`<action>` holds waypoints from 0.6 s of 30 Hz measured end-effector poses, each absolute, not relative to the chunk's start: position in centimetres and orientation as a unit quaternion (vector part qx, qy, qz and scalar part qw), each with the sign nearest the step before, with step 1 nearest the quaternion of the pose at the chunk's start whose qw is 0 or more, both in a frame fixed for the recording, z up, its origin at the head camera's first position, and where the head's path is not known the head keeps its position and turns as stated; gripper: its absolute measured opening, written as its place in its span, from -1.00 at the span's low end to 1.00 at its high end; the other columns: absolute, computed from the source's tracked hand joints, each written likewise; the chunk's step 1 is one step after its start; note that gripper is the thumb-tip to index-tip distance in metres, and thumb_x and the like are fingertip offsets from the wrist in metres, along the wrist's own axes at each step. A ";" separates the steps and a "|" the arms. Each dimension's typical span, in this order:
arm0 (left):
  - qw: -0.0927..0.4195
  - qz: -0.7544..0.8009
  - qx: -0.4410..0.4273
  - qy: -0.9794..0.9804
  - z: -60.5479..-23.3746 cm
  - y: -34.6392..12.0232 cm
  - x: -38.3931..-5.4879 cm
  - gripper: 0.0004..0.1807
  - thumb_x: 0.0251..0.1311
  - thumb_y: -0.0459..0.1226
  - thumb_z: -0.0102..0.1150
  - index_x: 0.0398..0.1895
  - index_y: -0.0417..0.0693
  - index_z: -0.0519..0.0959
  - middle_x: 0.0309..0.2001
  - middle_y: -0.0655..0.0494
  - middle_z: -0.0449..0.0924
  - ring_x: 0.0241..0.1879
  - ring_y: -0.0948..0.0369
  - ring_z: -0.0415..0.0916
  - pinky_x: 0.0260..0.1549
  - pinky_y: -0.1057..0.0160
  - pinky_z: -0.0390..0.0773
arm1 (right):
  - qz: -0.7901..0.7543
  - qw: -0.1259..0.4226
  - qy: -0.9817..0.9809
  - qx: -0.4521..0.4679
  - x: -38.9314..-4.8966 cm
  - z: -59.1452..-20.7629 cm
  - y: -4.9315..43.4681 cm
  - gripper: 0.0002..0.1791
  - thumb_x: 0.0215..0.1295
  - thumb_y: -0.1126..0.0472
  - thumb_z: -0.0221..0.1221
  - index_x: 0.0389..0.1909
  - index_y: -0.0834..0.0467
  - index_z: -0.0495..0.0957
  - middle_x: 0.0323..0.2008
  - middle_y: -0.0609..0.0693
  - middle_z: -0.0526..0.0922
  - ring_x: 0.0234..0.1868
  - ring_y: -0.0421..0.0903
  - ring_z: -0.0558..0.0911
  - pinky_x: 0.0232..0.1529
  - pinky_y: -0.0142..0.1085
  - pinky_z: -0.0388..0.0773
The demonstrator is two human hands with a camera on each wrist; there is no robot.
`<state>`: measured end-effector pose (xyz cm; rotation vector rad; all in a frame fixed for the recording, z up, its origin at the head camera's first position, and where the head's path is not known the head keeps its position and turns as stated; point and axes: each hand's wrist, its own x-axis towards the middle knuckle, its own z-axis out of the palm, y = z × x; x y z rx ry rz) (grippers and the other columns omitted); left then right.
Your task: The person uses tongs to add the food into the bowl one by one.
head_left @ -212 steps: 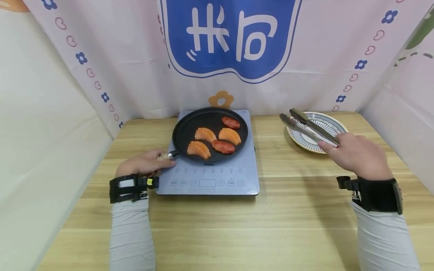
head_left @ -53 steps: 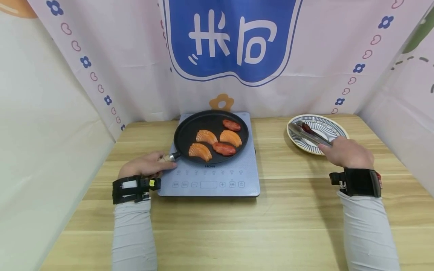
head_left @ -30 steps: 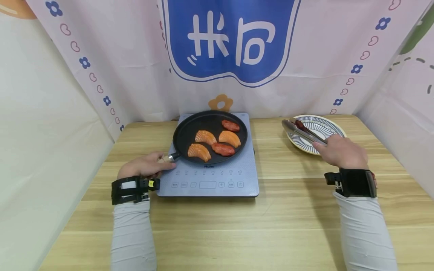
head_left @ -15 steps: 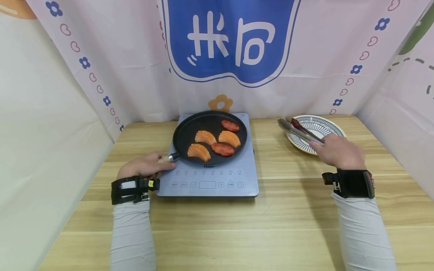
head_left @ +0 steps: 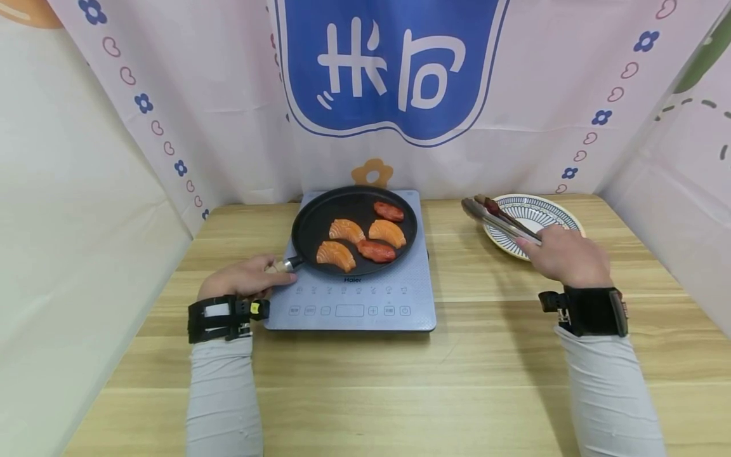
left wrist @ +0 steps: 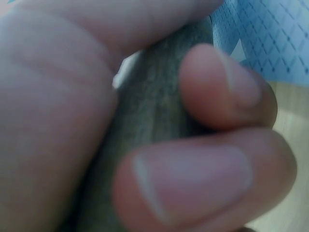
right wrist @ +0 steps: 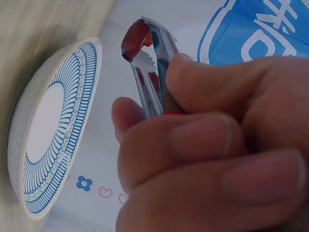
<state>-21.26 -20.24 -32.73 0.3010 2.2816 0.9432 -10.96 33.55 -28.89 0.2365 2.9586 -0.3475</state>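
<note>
My left hand (head_left: 242, 278) grips the wooden handle (left wrist: 154, 96) of a black frying pan (head_left: 320, 219), fingers curled round it. In the pan lie three orange salmon slices (head_left: 335, 255) and two red, marinated-looking meat pieces (head_left: 377, 251). On the right, my right hand (head_left: 571, 257) squeezes a pair of metal tongs (head_left: 499, 221). Between the tongs' tips is a dark red piece of meat (right wrist: 136, 39), held in the air off the left rim of a blue-patterned plate (head_left: 562, 219). Its far side is hidden by the tongs.
Under the pan stands a grey induction cooker (head_left: 351, 320) with touch buttons along its front. The wooden table (head_left: 400, 393) ends at a white printed curtain (head_left: 228, 127) behind the cooker and plate. Pale cloth walls rise on both sides.
The tongs came down to the plate, took hold of the dark red meat piece, and have since moved left past the plate's rim with it. My left hand stays on the pan handle.
</note>
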 end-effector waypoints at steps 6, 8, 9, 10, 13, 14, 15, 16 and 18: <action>0.320 0.355 0.116 0.871 -32.8 -20.3 -21.3 -0.56 0.51 -0.02 0.19 0.13 -0.18 0.41 -0.58 0.24 0.41 -0.61 0.32 0.32 -0.59 0.36 0.38 | -0.119 0.072 0.988 0.074 -11.1 -28.9 33.1 -0.29 0.62 -0.35 -0.17 -0.23 0.23 0.54 -0.28 0.23 0.57 -0.26 0.15 0.56 -0.43 -0.03 0.45; 0.322 0.357 0.115 0.870 -32.8 -20.3 -21.3 -0.56 0.51 -0.02 0.19 0.13 -0.18 0.40 -0.58 0.24 0.41 -0.61 0.32 0.32 -0.59 0.37 0.38 | -0.119 0.070 0.988 0.073 -11.1 -28.9 33.0 -0.31 0.62 -0.34 -0.15 -0.24 0.22 0.54 -0.29 0.22 0.57 -0.26 0.15 0.56 -0.43 -0.03 0.45; 0.321 0.356 0.114 0.870 -32.8 -20.3 -21.3 -0.56 0.51 -0.02 0.19 0.13 -0.17 0.40 -0.58 0.24 0.41 -0.61 0.32 0.32 -0.58 0.37 0.39 | -0.119 0.070 0.988 0.074 -11.1 -28.9 32.9 -0.32 0.62 -0.34 -0.15 -0.25 0.21 0.54 -0.29 0.21 0.57 -0.26 0.15 0.56 -0.43 -0.03 0.45; 0.322 0.356 0.113 0.870 -32.8 -20.3 -21.2 -0.56 0.51 -0.01 0.19 0.13 -0.17 0.40 -0.57 0.24 0.41 -0.61 0.32 0.32 -0.58 0.37 0.39 | -0.118 0.068 0.988 0.072 -11.1 -28.8 32.8 -0.33 0.62 -0.33 -0.15 -0.24 0.21 0.54 -0.29 0.21 0.57 -0.26 0.15 0.56 -0.43 -0.03 0.45; 0.320 0.355 0.112 0.871 -32.7 -20.3 -21.2 -0.55 0.50 0.00 0.19 0.13 -0.17 0.40 -0.56 0.23 0.42 -0.60 0.31 0.33 -0.57 0.36 0.40 | -0.116 0.064 0.989 0.070 -11.1 -28.8 32.5 -0.33 0.62 -0.33 -0.15 -0.23 0.21 0.55 -0.29 0.22 0.58 -0.25 0.16 0.56 -0.43 -0.03 0.46; 0.320 0.356 0.111 0.871 -32.7 -20.3 -21.2 -0.55 0.50 0.00 0.20 0.13 -0.17 0.40 -0.56 0.23 0.42 -0.60 0.31 0.33 -0.57 0.36 0.40 | -0.116 0.065 0.989 0.070 -11.1 -28.7 32.5 -0.32 0.62 -0.33 -0.15 -0.22 0.21 0.54 -0.29 0.21 0.58 -0.25 0.16 0.56 -0.43 -0.03 0.46; 0.321 0.357 0.111 0.870 -32.7 -20.3 -21.2 -0.55 0.50 0.00 0.20 0.12 -0.16 0.41 -0.56 0.23 0.42 -0.60 0.31 0.34 -0.57 0.36 0.40 | -0.117 0.065 0.988 0.070 -11.1 -28.7 32.4 -0.32 0.62 -0.34 -0.16 -0.21 0.21 0.55 -0.30 0.21 0.58 -0.25 0.16 0.56 -0.43 -0.04 0.45; 0.321 0.358 0.112 0.870 -32.7 -20.3 -21.2 -0.55 0.49 0.00 0.21 0.11 -0.16 0.41 -0.57 0.23 0.42 -0.60 0.31 0.34 -0.58 0.36 0.40 | -0.118 0.064 0.988 0.070 -11.1 -28.7 32.2 -0.32 0.62 -0.34 -0.16 -0.20 0.22 0.55 -0.30 0.21 0.58 -0.25 0.16 0.57 -0.43 -0.04 0.45; 0.324 0.362 0.111 0.867 -32.6 -20.4 -21.2 -0.55 0.49 0.00 0.21 0.12 -0.16 0.41 -0.57 0.24 0.41 -0.60 0.31 0.33 -0.58 0.36 0.41 | -0.118 0.065 0.988 0.071 -11.0 -28.6 32.0 -0.31 0.62 -0.34 -0.16 -0.17 0.23 0.54 -0.29 0.22 0.57 -0.25 0.16 0.56 -0.42 -0.03 0.45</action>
